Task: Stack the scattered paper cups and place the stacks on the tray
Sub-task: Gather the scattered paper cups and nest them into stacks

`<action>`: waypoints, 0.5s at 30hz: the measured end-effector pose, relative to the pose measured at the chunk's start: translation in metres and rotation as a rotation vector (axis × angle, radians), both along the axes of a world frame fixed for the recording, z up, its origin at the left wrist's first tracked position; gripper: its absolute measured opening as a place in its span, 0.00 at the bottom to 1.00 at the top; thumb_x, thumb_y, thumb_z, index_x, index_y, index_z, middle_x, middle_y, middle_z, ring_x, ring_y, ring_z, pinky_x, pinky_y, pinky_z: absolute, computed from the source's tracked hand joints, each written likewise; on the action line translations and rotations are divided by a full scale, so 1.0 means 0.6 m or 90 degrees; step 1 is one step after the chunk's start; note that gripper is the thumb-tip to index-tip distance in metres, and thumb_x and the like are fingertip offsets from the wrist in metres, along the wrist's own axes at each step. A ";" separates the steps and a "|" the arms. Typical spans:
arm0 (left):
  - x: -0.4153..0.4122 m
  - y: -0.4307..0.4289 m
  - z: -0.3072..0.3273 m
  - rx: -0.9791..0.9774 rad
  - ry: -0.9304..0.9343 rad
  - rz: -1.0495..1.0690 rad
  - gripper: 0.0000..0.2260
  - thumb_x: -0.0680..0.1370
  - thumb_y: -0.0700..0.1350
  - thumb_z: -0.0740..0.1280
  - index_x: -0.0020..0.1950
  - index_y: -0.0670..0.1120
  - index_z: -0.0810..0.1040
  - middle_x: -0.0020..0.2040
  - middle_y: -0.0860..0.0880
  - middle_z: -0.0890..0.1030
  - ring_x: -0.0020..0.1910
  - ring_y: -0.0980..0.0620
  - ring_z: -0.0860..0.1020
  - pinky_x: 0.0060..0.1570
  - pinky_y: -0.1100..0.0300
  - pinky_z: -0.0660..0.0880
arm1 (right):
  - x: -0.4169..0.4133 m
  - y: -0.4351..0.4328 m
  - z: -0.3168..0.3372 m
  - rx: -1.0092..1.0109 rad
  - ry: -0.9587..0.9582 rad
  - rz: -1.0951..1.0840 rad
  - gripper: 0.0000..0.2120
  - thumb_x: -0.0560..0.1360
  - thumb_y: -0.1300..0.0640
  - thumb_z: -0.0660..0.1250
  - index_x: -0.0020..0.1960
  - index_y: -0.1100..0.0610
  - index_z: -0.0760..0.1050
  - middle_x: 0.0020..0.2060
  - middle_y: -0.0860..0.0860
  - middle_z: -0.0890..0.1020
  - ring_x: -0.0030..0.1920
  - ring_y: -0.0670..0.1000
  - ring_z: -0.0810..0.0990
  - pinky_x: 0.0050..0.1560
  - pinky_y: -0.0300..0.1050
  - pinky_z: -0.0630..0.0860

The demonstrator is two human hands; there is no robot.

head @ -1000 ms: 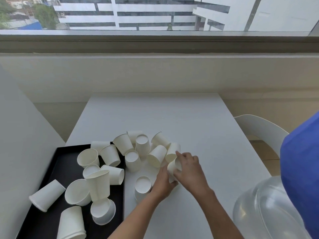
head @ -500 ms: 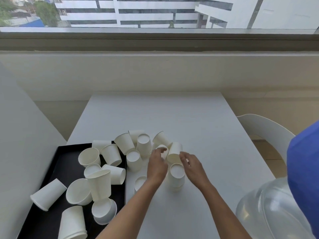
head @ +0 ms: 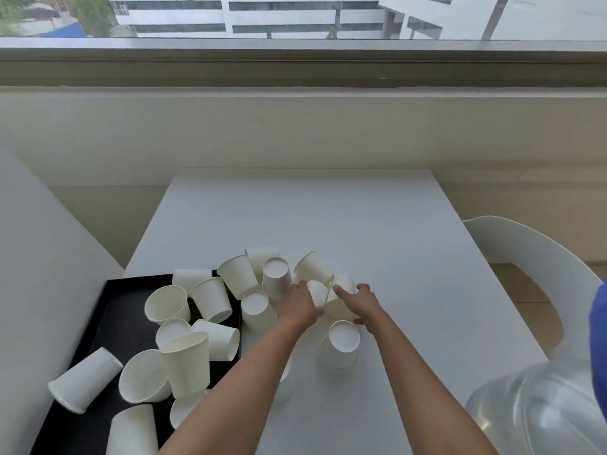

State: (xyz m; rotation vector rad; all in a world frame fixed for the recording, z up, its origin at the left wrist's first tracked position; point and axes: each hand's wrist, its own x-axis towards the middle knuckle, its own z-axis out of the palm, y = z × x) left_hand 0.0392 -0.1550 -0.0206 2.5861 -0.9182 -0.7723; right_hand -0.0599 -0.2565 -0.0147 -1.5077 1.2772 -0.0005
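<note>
Several white paper cups lie scattered, some on the black tray (head: 108,316) at the left, others on the white table (head: 328,218). My left hand (head: 300,307) grips a small tipped cup (head: 318,292). My right hand (head: 363,303) holds another tipped cup (head: 340,302) right beside it, the two cups touching. An upside-down short stack (head: 341,346) stands on the table just in front of my hands. My left forearm hides part of a cup near the tray's right edge.
A white chair (head: 532,267) stands at the table's right. A clear plastic dome (head: 538,412) sits at the lower right, with blue cloth (head: 599,349) beside it. A white panel rises at the left. A wall and window ledge lie beyond the table.
Both hands let go of the upside-down stack and reached farther forward. Each now holds a tipped cup from the cluster, pressed together.
</note>
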 end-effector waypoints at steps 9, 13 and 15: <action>0.005 -0.007 -0.009 -0.067 0.148 0.097 0.37 0.69 0.51 0.74 0.72 0.44 0.60 0.66 0.43 0.70 0.63 0.45 0.72 0.49 0.58 0.71 | -0.003 -0.012 -0.017 0.137 -0.131 -0.194 0.28 0.72 0.51 0.69 0.68 0.58 0.65 0.60 0.57 0.76 0.55 0.57 0.77 0.48 0.50 0.76; -0.008 0.013 0.027 -0.271 0.227 0.162 0.38 0.67 0.48 0.74 0.71 0.45 0.58 0.66 0.45 0.68 0.61 0.48 0.71 0.51 0.58 0.71 | -0.024 -0.018 0.003 0.150 -0.248 -0.282 0.29 0.72 0.53 0.69 0.69 0.55 0.61 0.56 0.54 0.75 0.51 0.53 0.75 0.51 0.48 0.73; -0.025 0.026 0.050 -0.380 0.222 0.159 0.39 0.65 0.49 0.73 0.70 0.48 0.57 0.65 0.47 0.68 0.63 0.49 0.70 0.54 0.59 0.71 | -0.035 -0.015 0.019 0.138 -0.306 -0.300 0.31 0.73 0.54 0.69 0.70 0.54 0.58 0.57 0.54 0.73 0.53 0.53 0.74 0.55 0.49 0.73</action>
